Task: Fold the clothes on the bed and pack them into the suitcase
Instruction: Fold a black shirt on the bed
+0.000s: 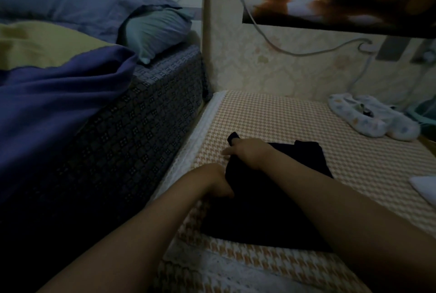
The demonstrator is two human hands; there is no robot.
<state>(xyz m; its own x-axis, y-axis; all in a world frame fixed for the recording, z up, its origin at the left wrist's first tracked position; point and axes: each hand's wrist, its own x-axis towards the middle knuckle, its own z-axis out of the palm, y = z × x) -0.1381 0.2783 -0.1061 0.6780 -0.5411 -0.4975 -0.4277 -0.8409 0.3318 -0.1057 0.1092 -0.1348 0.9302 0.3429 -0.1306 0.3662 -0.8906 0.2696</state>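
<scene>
We see a black garment (271,198), soft, matte and roughly rectangular, lying flat on a houndstooth mat (306,122) woven in tan and white. Its long axis runs from us toward the wall, leaning a little right at the far end. The left hand (218,183) grips the garment's left edge, fingers curled into the cloth. The right hand (246,154) clutches the far-left corner, and a small flap sticks out past its fingers. Left of the garment, the mattress side (146,127) shows a dark diamond-pattern fabric, with a rumpled purple blanket (52,108) above. Far right of the garment lie white printed slippers (372,120), soft and rounded. A white folded cloth (424,186) sits right of the garment.
</scene>
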